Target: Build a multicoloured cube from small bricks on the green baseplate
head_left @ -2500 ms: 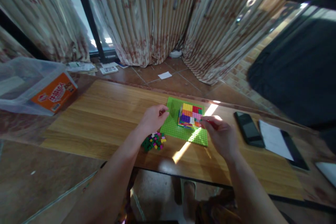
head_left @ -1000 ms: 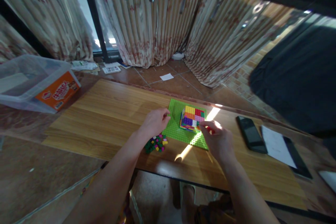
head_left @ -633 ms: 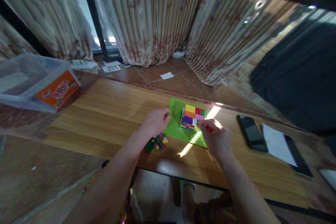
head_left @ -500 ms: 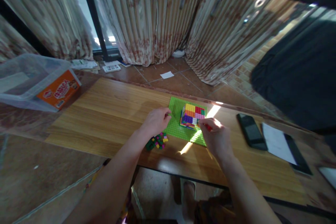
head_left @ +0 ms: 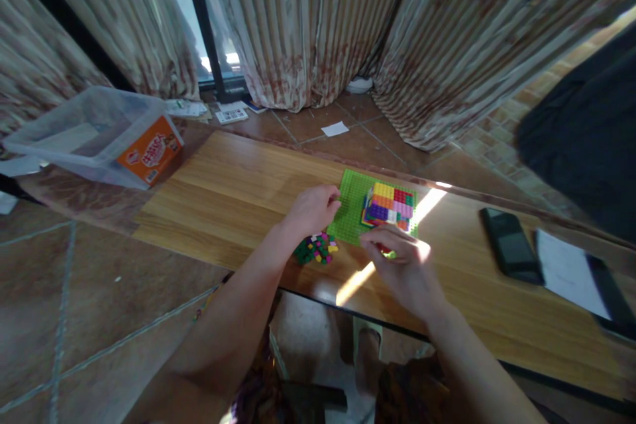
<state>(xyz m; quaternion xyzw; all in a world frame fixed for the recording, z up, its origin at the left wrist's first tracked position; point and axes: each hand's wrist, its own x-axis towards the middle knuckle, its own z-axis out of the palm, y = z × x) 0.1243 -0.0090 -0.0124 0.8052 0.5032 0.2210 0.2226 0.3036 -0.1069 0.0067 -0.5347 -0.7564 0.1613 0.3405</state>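
Observation:
A block of stacked, many-coloured toy bricks (head_left: 388, 204) stands on a green studded baseplate (head_left: 352, 209). My right hand (head_left: 405, 265) is just in front of the block, over the plate's near edge. Its fingers are closed, and a red toy brick (head_left: 382, 248) shows partly between them. At the plate's left edge is my left hand (head_left: 315, 209), with fingers curled and tips pinched together; whether it grips a small piece or touches the plate is too small to tell. Below it lies a heap of loose bricks (head_left: 317, 249), mostly green with pink and yellow ones.
The wooden tabletop (head_left: 238, 192) runs across the view. To the right lie a black phone (head_left: 511, 245), a white paper (head_left: 566, 271) and a dark flat item (head_left: 613, 291) beneath it. A clear plastic bin (head_left: 99, 136) stands at the left, and curtains (head_left: 318, 26) hang behind.
The view has turned, shifting the scene rightward. My right hand has moved from the block's right front corner towards me and left. My left hand stays by the plate's left edge.

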